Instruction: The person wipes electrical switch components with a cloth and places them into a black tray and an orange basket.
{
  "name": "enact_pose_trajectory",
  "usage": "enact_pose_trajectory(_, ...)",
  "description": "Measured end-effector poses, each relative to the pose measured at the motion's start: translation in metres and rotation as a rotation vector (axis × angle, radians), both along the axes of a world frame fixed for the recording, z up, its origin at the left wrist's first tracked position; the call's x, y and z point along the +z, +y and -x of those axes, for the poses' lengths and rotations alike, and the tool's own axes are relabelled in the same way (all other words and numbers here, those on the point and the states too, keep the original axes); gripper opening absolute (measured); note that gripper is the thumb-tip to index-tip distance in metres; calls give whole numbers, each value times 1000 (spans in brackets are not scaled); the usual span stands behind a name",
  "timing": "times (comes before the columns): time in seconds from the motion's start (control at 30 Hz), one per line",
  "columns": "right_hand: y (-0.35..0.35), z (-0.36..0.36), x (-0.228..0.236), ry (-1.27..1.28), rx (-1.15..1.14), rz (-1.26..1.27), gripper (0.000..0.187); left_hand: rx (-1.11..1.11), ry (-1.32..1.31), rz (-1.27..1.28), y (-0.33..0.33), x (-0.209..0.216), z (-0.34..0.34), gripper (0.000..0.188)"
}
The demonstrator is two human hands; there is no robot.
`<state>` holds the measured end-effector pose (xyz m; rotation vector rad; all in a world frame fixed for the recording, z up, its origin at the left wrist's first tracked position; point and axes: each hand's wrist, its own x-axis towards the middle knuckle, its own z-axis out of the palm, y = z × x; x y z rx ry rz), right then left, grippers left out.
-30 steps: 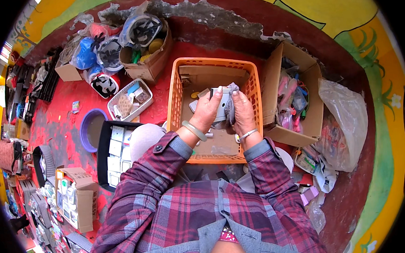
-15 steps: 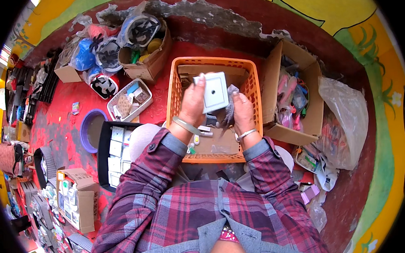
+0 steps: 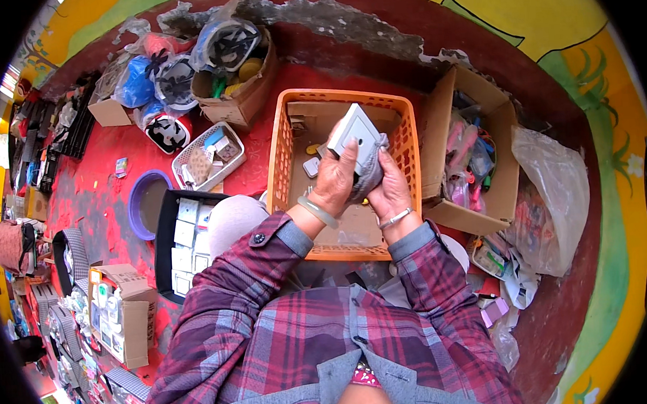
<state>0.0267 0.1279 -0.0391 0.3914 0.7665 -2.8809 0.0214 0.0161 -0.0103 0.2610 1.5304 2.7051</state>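
Above an orange plastic basket [image 3: 402, 108], both hands meet on a white square plate [image 3: 354, 127] with a small dark hole in its middle, like a wall-socket panel. My left hand [image 3: 331, 181] grips it along the lower left side, thumb lying on its face. In my right hand [image 3: 391, 191] is a grey cloth [image 3: 370, 176], pressed against the plate's lower right edge. The plate is tilted, and its underside is hidden. Inside the basket lie cardboard and a few small items, among them a white one [image 3: 311, 166].
Right of the basket stands a cardboard box [image 3: 478, 212] of bagged goods beside a clear plastic bag [image 3: 555, 219]. On the left are a black box [image 3: 166, 243] of white squares, a purple basin [image 3: 138, 212], a white basket [image 3: 216, 180] and a carton [image 3: 136, 318]. Bagged helmets [image 3: 175, 84] lie behind.
The plate has turned and tilted, with one corner now pointing up. My hands have come closer together, and the cloth has moved onto the plate's lower edge.
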Motion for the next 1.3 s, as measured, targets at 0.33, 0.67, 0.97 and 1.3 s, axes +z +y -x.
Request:
enact_pose_trajectory(0.33,40,11,28,212,46,-532,30,-301,-423,-150,-24,21,21,37)
enact_pose_trajectory(0.67,24,10,13,168,42,-615,27,-70,-354,17,-16,-2,17,33)
enact_pose_trajectory(0.97,5,3,0,146,92,-630,24,72,-345,-132,-24,-9,23,35)
enact_pose_trajectory(1.3,31,8,12,82,-19,-571,21,34,-288,-257,-32,-20,39,38)
